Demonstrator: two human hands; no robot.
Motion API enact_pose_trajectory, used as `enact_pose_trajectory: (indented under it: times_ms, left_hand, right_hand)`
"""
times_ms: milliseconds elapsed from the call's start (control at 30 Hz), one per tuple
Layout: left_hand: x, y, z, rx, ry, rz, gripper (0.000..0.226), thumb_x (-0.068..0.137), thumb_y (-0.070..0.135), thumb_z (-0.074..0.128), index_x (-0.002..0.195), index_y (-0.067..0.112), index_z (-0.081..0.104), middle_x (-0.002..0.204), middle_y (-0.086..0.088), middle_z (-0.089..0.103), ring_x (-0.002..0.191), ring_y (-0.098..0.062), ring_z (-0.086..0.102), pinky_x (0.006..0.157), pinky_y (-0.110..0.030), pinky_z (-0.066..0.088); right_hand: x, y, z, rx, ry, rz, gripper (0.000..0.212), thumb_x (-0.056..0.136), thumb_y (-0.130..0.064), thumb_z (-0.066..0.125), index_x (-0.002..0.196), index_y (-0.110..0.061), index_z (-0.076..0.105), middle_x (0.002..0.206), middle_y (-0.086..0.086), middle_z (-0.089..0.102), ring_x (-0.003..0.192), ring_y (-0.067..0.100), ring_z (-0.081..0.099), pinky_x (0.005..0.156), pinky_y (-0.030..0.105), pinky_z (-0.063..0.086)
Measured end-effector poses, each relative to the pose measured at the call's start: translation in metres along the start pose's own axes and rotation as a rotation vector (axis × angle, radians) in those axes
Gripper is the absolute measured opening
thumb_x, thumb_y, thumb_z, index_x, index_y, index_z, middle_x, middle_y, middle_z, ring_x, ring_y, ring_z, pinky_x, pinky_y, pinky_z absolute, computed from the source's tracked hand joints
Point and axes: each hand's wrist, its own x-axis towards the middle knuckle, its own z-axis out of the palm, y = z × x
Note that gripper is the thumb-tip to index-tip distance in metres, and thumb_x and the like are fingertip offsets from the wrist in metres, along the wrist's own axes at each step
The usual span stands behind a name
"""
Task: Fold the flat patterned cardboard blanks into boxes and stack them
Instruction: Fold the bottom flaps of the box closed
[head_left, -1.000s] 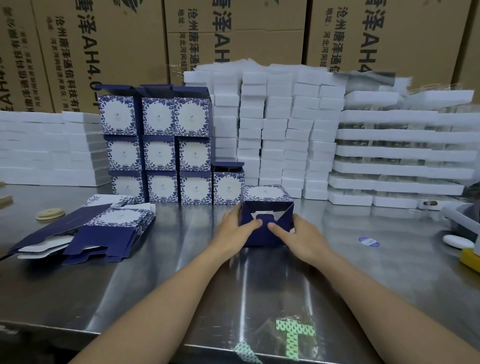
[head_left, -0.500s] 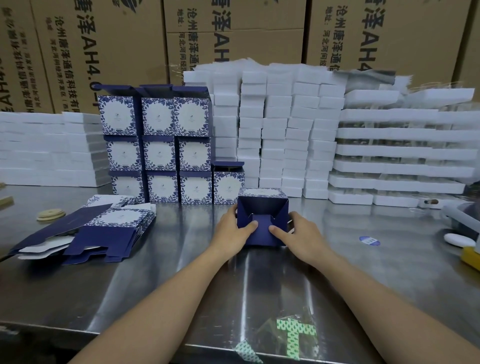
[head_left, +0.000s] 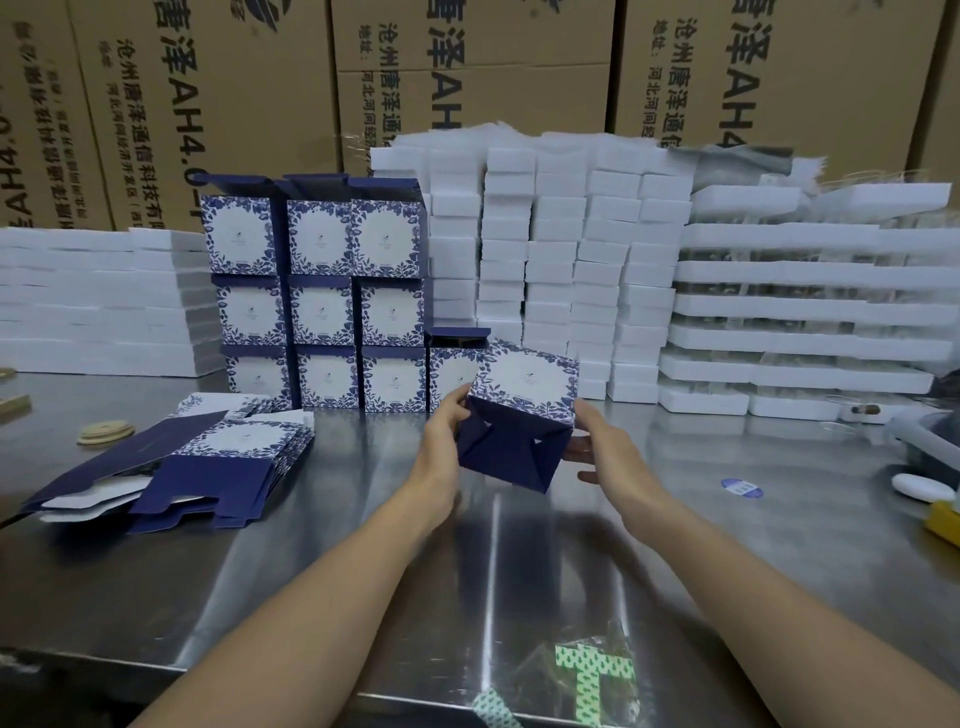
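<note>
Navy folded box (head_left: 519, 447), tilted, gripped by left hand (head_left: 447, 431); right hand (head_left: 610, 449) touches its other side, fingers loose. Brown cartons (head_left: 249, 78) behind the grip read "AH4.0".

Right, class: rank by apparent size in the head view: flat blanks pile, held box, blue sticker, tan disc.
1. flat blanks pile
2. held box
3. tan disc and blue sticker: too alike to rank
</note>
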Motion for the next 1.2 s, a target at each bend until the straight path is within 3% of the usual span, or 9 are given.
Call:
enact_pose_trajectory:
  times_ms: [167,233,367,533,733,867,933,1067,1200]
  left_hand:
    - [0.004,0.01,-0.008,-0.077,-0.006,0.119,0.05,0.084,0.037,0.048,0.126,0.024,0.071,0.123,0.003,0.078,0.133,-0.015,0.061,0.12,-0.04,0.033]
    - [0.005,0.01,-0.008,-0.038,0.012,0.121,0.057,0.084,0.062,0.05,0.129,0.033,0.069,0.124,0.008,0.078,0.136,-0.018,0.059,0.122,-0.043,0.03]
    - [-0.002,0.012,-0.003,0.084,-0.069,0.116,0.058,0.081,0.077,0.056,0.13,0.047,0.065,0.12,0.027,0.073,0.123,-0.007,0.064,0.093,-0.032,0.047]
    - [-0.003,0.006,0.002,0.226,-0.006,0.255,0.03,0.095,0.045,0.073,0.124,0.039,0.069,0.116,0.024,0.073,0.108,0.008,0.065,0.099,-0.036,0.05]
    - [0.0,0.005,-0.001,0.361,0.237,0.415,0.022,0.101,0.021,0.06,0.086,0.032,0.072,0.08,0.012,0.071,0.083,-0.012,0.064,0.089,-0.056,0.061]
    - [-0.003,0.001,0.001,0.483,0.188,0.554,0.023,0.101,0.016,0.058,0.079,0.014,0.066,0.068,-0.004,0.063,0.067,-0.011,0.05,0.065,-0.04,0.052]
    - [-0.009,0.003,0.003,0.51,0.165,0.596,0.024,0.099,0.02,0.058,0.077,0.015,0.065,0.066,-0.002,0.061,0.065,-0.009,0.046,0.061,-0.037,0.041]
    - [-0.014,0.005,0.008,0.488,0.148,0.661,0.025,0.097,0.019,0.057,0.078,0.007,0.067,0.07,-0.01,0.061,0.071,-0.033,0.058,0.066,-0.051,0.06]
    - [-0.017,0.007,0.012,0.477,0.135,0.712,0.026,0.097,0.025,0.057,0.076,0.011,0.066,0.069,-0.004,0.06,0.071,-0.032,0.06,0.066,-0.054,0.06]
  right_hand:
    - [0.0,-0.002,0.001,0.07,0.047,-0.109,0.041,0.089,-0.013,0.044,0.117,-0.024,0.071,0.109,-0.007,0.079,0.097,0.014,0.071,0.089,0.032,0.051]
    - [0.001,-0.004,-0.001,0.13,0.076,-0.097,0.045,0.093,0.001,0.039,0.118,-0.022,0.069,0.12,-0.002,0.076,0.103,0.009,0.071,0.091,0.031,0.051]
    - [0.002,-0.005,-0.004,0.215,0.041,-0.048,0.03,0.11,-0.038,0.044,0.115,-0.028,0.072,0.122,-0.005,0.076,0.115,0.015,0.069,0.11,0.043,0.05]
    - [-0.007,-0.011,-0.003,0.149,-0.005,-0.127,0.064,0.088,-0.077,0.062,0.133,-0.032,0.066,0.131,-0.013,0.071,0.125,0.013,0.065,0.108,0.041,0.05]
    - [-0.035,-0.032,0.0,-0.278,0.435,-0.89,0.012,0.095,-0.021,0.064,0.107,-0.019,0.067,0.108,-0.007,0.064,0.104,0.018,0.06,0.092,0.033,0.049]
    - [-0.076,-0.064,0.026,-0.724,0.218,-1.328,0.018,0.094,-0.015,0.055,0.094,-0.006,0.07,0.094,0.006,0.065,0.088,0.026,0.061,0.075,0.03,0.048]
    - [-0.088,-0.078,0.041,-1.069,0.079,-1.101,0.023,0.094,-0.019,0.047,0.103,-0.009,0.066,0.095,0.006,0.064,0.088,0.029,0.064,0.065,0.033,0.044]
    - [-0.078,-0.114,0.035,-1.479,-0.03,-0.441,0.024,0.1,-0.016,0.053,0.121,-0.012,0.064,0.12,0.013,0.066,0.11,0.037,0.067,0.072,0.035,0.04]
    - [-0.05,-0.134,0.022,-1.702,-0.239,-0.144,0.032,0.103,-0.011,0.049,0.131,-0.011,0.064,0.132,0.013,0.063,0.111,0.036,0.06,0.086,0.041,0.047]
